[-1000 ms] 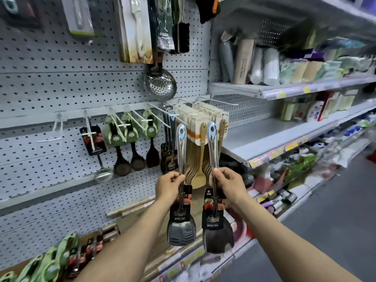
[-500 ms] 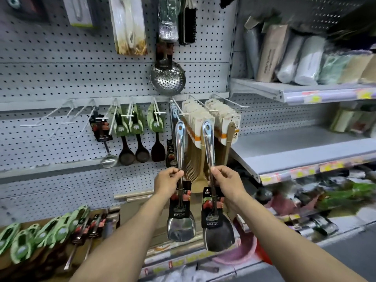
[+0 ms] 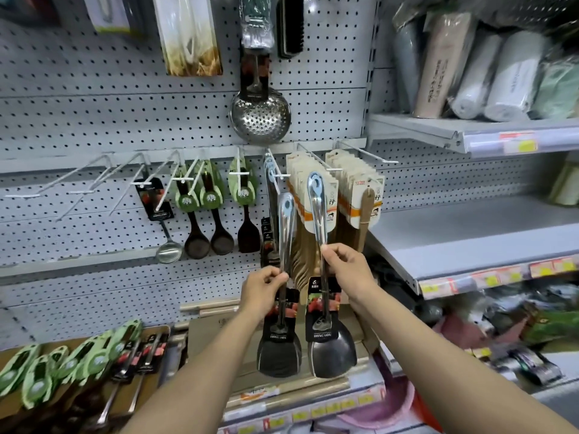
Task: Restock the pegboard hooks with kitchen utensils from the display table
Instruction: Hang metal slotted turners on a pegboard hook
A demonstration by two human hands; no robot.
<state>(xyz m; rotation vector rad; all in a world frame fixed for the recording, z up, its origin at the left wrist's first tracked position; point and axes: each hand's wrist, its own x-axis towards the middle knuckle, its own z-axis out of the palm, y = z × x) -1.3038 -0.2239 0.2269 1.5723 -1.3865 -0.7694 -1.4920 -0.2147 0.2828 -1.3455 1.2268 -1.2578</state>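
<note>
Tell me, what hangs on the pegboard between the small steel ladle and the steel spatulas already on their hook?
In the head view, three green-carded dark wooden utensils: two spoons and a flat turner, between ladle and hung spatulas.

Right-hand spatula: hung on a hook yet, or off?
Off. The right hand grips the spatula by its handle; its hanging hole sits in front of the carded packs, on no hook.

A shop aisle, pegboard (image 3: 94, 114) with hooks (image 3: 366, 151) of carded utensils above the hands, shelves (image 3: 470, 242) with yellow price tags (image 3: 492, 280) to their right, packaged rolls (image 3: 507, 76) higher up
</note>
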